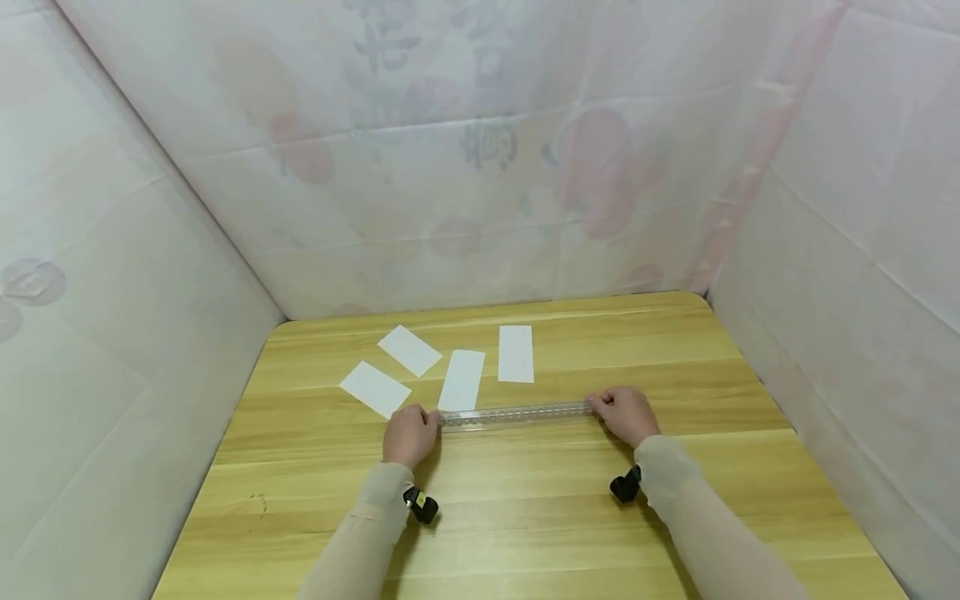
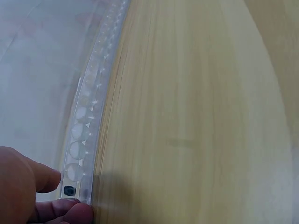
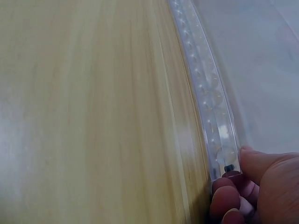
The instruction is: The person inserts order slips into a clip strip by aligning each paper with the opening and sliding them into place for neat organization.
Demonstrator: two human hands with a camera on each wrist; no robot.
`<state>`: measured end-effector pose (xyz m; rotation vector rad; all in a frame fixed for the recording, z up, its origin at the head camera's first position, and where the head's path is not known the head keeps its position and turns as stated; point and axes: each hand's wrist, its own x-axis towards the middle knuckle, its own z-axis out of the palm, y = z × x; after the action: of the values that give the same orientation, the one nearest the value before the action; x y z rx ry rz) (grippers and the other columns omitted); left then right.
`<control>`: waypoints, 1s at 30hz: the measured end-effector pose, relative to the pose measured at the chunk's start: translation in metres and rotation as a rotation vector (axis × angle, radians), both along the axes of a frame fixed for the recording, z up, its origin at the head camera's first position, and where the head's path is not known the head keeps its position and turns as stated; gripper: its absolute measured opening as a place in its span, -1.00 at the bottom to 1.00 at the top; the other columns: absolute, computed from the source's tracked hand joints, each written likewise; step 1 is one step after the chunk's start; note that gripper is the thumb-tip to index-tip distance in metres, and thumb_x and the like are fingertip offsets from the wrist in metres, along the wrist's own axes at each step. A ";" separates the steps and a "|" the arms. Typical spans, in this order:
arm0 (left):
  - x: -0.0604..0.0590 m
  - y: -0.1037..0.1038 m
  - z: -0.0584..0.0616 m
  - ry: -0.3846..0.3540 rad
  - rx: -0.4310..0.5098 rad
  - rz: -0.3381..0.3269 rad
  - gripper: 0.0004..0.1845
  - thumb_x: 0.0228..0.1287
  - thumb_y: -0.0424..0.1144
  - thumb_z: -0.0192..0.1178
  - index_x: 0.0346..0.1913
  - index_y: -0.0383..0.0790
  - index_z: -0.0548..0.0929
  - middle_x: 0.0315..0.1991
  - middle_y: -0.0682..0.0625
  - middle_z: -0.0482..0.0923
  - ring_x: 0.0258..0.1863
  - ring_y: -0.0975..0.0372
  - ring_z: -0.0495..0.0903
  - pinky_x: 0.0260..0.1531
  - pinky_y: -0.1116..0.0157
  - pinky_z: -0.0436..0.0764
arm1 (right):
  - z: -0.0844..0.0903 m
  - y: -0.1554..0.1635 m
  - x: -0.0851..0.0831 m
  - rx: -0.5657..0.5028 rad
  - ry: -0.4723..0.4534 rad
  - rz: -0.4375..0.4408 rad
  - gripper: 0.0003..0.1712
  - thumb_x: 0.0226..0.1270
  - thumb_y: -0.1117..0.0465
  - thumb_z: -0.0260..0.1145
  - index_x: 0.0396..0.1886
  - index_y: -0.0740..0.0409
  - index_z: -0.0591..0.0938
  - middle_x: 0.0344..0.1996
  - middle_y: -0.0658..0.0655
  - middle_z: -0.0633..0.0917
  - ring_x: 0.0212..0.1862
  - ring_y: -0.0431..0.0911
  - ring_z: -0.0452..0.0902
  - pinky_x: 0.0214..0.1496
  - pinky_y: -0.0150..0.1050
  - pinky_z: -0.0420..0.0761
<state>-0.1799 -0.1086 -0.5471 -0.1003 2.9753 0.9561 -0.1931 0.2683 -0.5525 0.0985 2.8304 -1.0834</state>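
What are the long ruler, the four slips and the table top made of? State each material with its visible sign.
Ruler: seemingly clear plastic, glossy; the wood shows through it, and it has circular cut-outs. The left hand and right hand pinch its ends.
Slips: probably paper or thin card, matt white, lying flat.
Table top: wood or wood-look laminate, smooth, with a light striped grain.

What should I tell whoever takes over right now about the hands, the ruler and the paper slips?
Left hand pinches the left end of the clear ruler; right hand pinches its right end. The ruler lies across the wooden table, its upper edge at the lower end of the second slip from the right. The other three white slips lie beyond it, untouched. Done: ruler gripped at both ends. Left: probably settling it on a slip; no slip looks folded or torn yet.
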 end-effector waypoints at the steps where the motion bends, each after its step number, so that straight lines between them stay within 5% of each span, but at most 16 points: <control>1: 0.000 -0.001 0.000 0.006 0.002 -0.005 -0.60 0.40 -0.08 0.10 -0.62 -0.15 0.45 -0.71 0.02 0.37 -0.72 0.20 0.34 -0.67 0.27 0.33 | 0.000 -0.001 0.000 0.000 -0.001 -0.001 -0.47 0.40 -0.11 0.18 -0.68 0.12 0.47 -0.77 0.01 0.34 -0.66 -0.08 0.24 -0.47 -0.22 0.35; 8: -0.006 -0.006 0.006 -0.009 -0.034 -0.027 -0.62 0.37 -0.08 0.13 -0.61 -0.18 0.52 -0.71 0.01 0.43 -0.72 0.20 0.38 -0.66 0.27 0.36 | -0.001 -0.003 0.001 0.010 -0.004 0.006 -0.50 0.41 -0.16 0.14 -0.56 0.12 0.53 -0.68 0.05 0.43 -0.58 -0.07 0.32 -0.44 -0.21 0.37; 16: -0.030 0.010 0.022 0.016 -0.143 -0.070 -0.61 0.35 -0.04 0.13 -0.58 -0.19 0.45 -0.67 -0.01 0.38 -0.70 0.17 0.37 -0.71 0.22 0.37 | -0.006 -0.001 -0.001 0.002 -0.023 0.022 -0.48 0.41 -0.21 0.10 -0.53 0.10 0.56 -0.63 0.06 0.51 -0.57 -0.04 0.36 -0.40 -0.19 0.40; 25: -0.039 0.040 0.002 0.008 -0.385 -0.057 -0.34 0.28 0.23 0.10 -0.11 -0.44 0.53 -0.17 -0.25 0.41 -0.16 -0.06 0.48 -0.28 0.04 0.57 | -0.006 -0.001 -0.001 -0.020 -0.048 0.017 -0.49 0.41 -0.20 0.11 -0.48 0.13 0.58 -0.58 0.05 0.57 -0.53 -0.05 0.41 -0.37 -0.18 0.42; 30: -0.041 0.051 -0.003 -0.006 -0.358 0.004 -0.31 0.21 0.27 0.15 -0.12 -0.42 0.53 -0.13 -0.27 0.36 -0.11 -0.08 0.42 -0.17 -0.03 0.50 | -0.002 -0.001 0.001 -0.030 -0.051 0.006 -0.49 0.41 -0.19 0.11 -0.48 0.14 0.57 -0.59 0.06 0.57 -0.53 -0.06 0.42 -0.35 -0.18 0.42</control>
<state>-0.2211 -0.0574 -0.5501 -0.1122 3.1053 0.4115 -0.1917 0.2675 -0.5543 0.1134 2.7673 -1.1057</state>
